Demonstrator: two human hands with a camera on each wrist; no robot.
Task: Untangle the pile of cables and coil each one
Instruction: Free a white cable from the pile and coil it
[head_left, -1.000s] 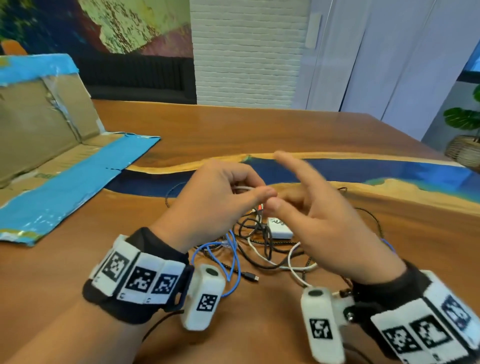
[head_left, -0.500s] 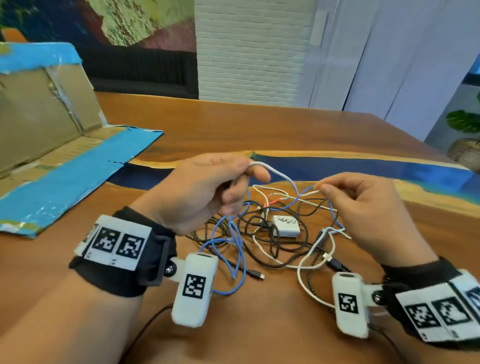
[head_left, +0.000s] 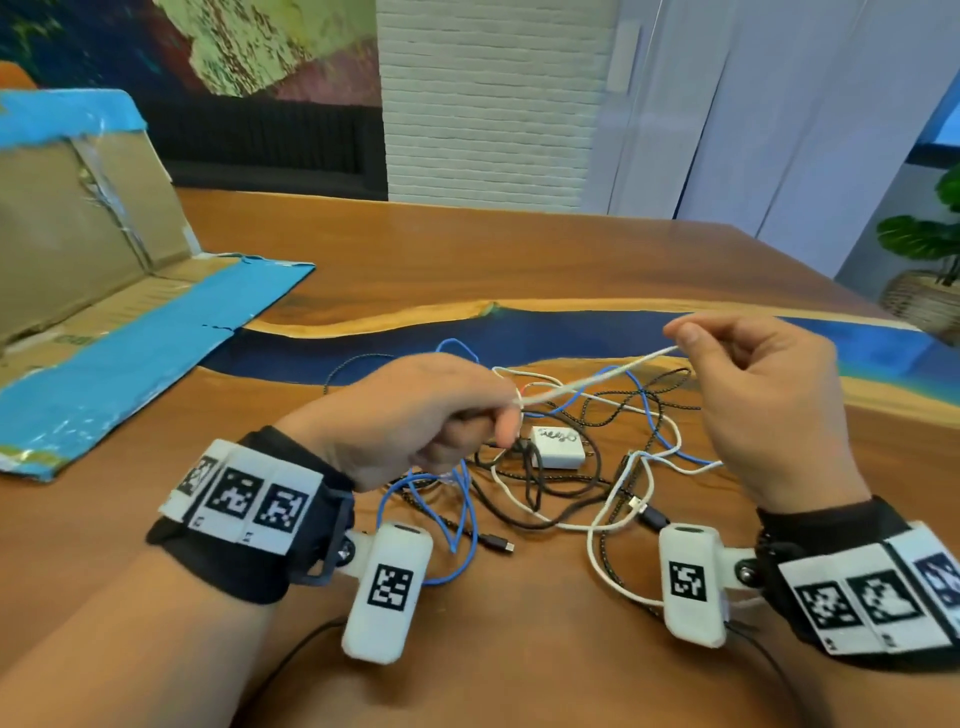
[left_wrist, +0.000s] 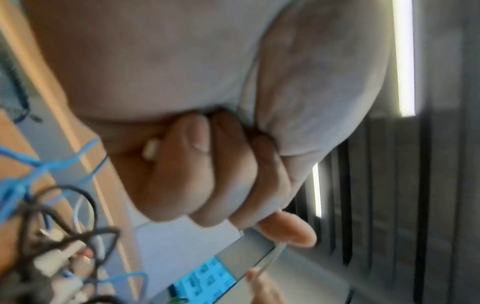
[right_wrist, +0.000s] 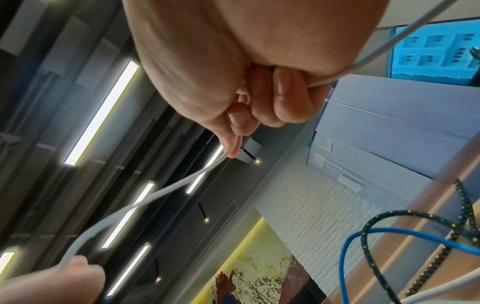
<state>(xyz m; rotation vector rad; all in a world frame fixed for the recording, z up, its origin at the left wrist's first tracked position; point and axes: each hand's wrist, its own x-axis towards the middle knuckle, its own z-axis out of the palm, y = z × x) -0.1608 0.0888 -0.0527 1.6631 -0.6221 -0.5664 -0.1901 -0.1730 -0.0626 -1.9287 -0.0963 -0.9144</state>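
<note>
Above the scrawl-marked white charger (head_left: 557, 448), left hand (head_left: 415, 415) and right hand (head_left: 769, 405) pinch a white cable (head_left: 597, 382).

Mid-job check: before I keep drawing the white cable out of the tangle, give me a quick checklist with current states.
1. Left hand grips the white cable: ok.
2. Right hand pinches the same cable: ok.
3. Span between the hands lifted off the pile: ok.
4. Rest of the white cable free of the blue cable and black braided cable: not ok, they cross.
5. White charger block detached from this cable: cannot tell.
</note>
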